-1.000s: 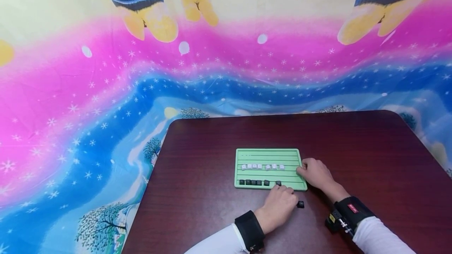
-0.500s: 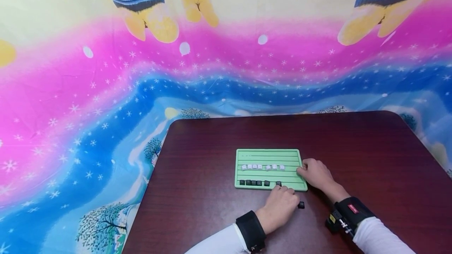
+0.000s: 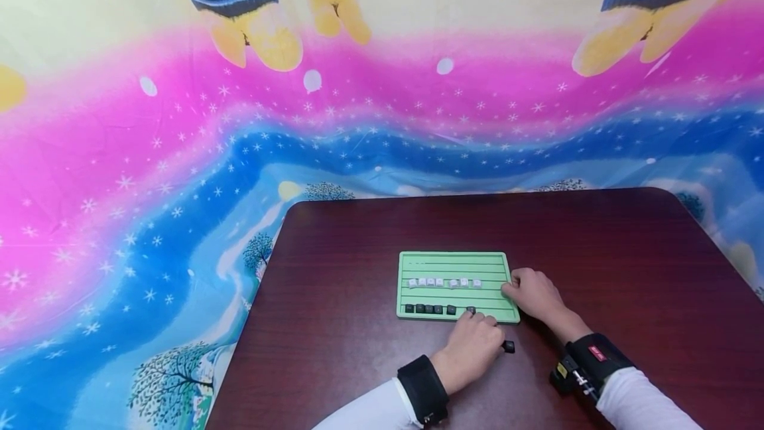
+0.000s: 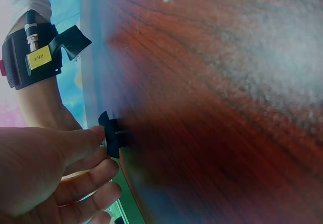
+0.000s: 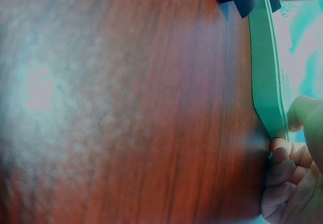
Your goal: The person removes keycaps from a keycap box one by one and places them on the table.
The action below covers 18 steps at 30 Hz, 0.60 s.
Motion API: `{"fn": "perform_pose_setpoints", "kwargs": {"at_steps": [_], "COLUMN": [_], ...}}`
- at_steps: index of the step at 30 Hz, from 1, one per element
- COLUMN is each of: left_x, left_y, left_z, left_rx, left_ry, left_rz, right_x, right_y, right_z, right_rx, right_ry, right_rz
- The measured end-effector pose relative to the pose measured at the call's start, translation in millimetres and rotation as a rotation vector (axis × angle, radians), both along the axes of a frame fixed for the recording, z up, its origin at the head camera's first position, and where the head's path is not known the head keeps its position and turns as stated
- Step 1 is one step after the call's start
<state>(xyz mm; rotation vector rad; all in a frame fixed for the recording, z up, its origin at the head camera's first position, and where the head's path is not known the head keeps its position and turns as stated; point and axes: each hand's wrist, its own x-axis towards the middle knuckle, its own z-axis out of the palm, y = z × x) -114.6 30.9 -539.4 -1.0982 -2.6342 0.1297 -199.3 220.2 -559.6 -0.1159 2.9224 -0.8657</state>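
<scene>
A light green ridged board (image 3: 456, 267) lies on the table, bearing a row of white keycaps (image 3: 430, 282) with small marks and a row of black keycaps (image 3: 428, 309) along its near side. Just in front of the board, my left hand (image 3: 471, 350) pinches a loose black keycap (image 3: 509, 346) between thumb and fingers. The left wrist view shows that keycap (image 4: 112, 135) at the thumb tip, its underside facing the table. My right hand (image 3: 533, 292) grips the board's right edge, thumb on top; the right wrist view has its curled fingers (image 5: 280, 176) against the board's corner (image 5: 272, 125).
The dark reddish-brown table (image 3: 334, 264) has rounded far corners and a glossy top. Behind it hangs a colourful printed cloth (image 3: 382, 98). Both wrists wear black straps (image 3: 422, 390) with small devices.
</scene>
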Motion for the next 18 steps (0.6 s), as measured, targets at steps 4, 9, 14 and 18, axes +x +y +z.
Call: {"fn": "perform_pose_setpoints", "kwargs": {"at_steps": [4, 9, 14, 18], "left_x": [0.6, 0.5, 0.0, -0.7], "left_y": [-0.7, -0.8, -0.7, -1.3], "left_z": [1.5, 3.4, 5.2, 7.4], "left_rx": [0.002, -0.004, -0.001, 0.009], "left_ry": [-0.003, -0.019, -0.037, -0.034], "left_rz": [-0.004, -0.001, 0.009, 0.012], "right_x": [-0.2, -1.2, -2.3, -2.5], "right_y": [0.1, 0.5, 1.0, 1.0], "right_z": [-0.5, -1.4, -2.9, -2.0], "right_rx": [0.002, 0.0, 0.005, 0.01], "right_ry": [-0.001, -0.008, -0.013, -0.02], "right_rz": [0.001, 0.001, 0.002, -0.003]}}
